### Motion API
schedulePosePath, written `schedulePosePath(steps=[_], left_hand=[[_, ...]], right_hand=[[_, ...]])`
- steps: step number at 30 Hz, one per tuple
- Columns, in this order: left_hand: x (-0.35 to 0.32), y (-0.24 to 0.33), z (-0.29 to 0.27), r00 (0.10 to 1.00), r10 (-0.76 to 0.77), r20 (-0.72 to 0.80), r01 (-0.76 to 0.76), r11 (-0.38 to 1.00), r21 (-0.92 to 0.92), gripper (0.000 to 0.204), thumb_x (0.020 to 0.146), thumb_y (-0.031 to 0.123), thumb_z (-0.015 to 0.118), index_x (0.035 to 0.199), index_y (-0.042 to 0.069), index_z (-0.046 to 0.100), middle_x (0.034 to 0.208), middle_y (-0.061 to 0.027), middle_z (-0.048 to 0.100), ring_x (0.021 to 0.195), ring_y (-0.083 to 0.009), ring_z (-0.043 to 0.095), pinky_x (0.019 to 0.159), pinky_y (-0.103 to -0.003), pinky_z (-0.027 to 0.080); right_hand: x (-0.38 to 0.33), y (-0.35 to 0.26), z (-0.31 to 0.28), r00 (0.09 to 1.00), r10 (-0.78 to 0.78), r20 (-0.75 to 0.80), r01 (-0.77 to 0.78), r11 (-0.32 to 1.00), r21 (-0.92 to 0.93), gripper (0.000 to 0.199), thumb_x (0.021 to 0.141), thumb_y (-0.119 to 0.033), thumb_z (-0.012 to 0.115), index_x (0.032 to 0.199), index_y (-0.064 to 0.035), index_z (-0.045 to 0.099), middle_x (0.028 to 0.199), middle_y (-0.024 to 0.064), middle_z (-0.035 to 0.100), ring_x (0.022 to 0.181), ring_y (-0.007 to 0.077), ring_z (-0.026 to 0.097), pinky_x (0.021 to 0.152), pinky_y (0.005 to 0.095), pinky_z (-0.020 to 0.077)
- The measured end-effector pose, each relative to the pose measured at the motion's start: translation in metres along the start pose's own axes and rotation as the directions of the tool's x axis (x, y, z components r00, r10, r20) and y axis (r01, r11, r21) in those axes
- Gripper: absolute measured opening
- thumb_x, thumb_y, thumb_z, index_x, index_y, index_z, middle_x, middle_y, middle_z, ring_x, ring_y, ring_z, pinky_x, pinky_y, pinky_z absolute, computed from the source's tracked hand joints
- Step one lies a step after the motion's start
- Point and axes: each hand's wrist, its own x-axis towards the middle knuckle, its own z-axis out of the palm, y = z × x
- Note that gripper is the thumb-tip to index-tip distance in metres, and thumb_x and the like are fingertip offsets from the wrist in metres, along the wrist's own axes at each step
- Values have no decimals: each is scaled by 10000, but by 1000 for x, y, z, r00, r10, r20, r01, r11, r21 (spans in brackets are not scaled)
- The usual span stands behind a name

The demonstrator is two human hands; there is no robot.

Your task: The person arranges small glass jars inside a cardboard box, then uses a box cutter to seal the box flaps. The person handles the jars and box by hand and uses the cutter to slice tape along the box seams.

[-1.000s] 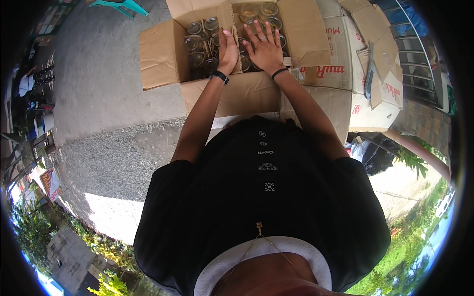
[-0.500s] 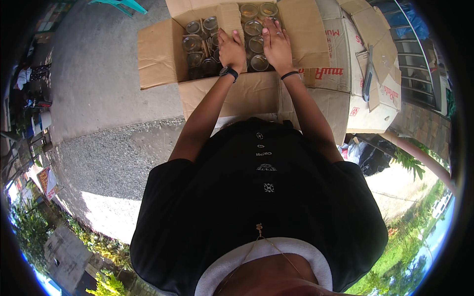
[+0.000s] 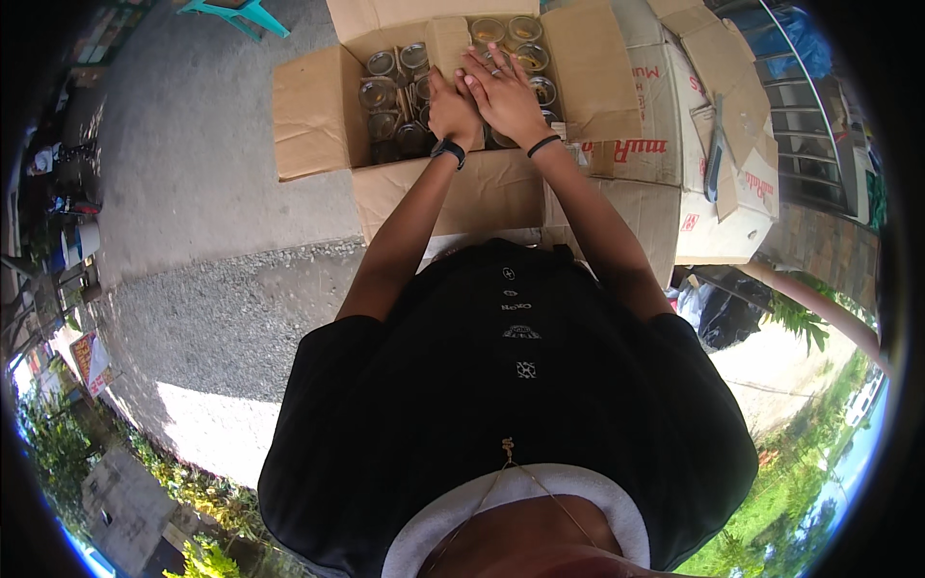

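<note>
Here's one open box of creased brown cardboard (image 3: pixel 449 197), four flaps folded out, and a flat brown cardboard panel (image 3: pixel 449 40) stands between two groups of round clear-glass jars: at least six to the left (image 3: pixel 377 93), at least five to the right (image 3: pixel 525 29), others hidden. Right hand (image 3: pixel 506 101) lies flat, fingers extended over the panel and right-hand jars, beside the left hand (image 3: pixel 455 118). The left rests over the panel's edge; whether it grips, I can't tell. Beside the box sits a red-printed cardboard carton (image 3: pixel 617 217).

Open cardboard box (image 3: pixel 453 197), glass jars (image 3: pixel 378 94) inside in rows
</note>
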Motion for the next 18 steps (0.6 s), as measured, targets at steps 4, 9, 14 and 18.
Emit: schedulePosePath(steps=[4,9,14,18], left_hand=[[6,-7,6,1000,25,1,-24,994,-103,574,966,362,502,1362,-32,370,1281,-305,529,1061,-462,591,863,-493,489],[30,-42,12,986,95,134,-31,907,-419,583,940,254,603,1350,-72,348,1310,-324,498,1161,-444,542,941,-451,451],[40,-48,2,945,135,298,-11,923,-384,727,966,345,566,1449,-77,225,1419,-313,406,1307,-426,430,1057,-412,379],[41,-57,5,938,198,284,-97,938,-334,808,984,399,506,1501,-77,107,1513,-309,271,1416,-409,279,1145,-394,279]], right_hand=[[45,16,17,993,-69,91,84,981,-175,490,1042,-398,304,1481,-192,374,1528,1,388,1459,262,247,1185,516,178],[77,12,31,931,-9,365,174,891,-420,506,1041,-386,317,1525,-242,279,1588,-40,270,1480,226,193,1197,513,159],[72,21,54,949,-32,314,161,904,-396,519,1043,-379,317,1538,-238,249,1603,-36,229,1486,215,171,1201,518,133],[70,17,50,946,-28,322,158,909,-385,534,1046,-388,308,1547,-227,218,1606,-15,220,1486,215,172,1200,525,113]])
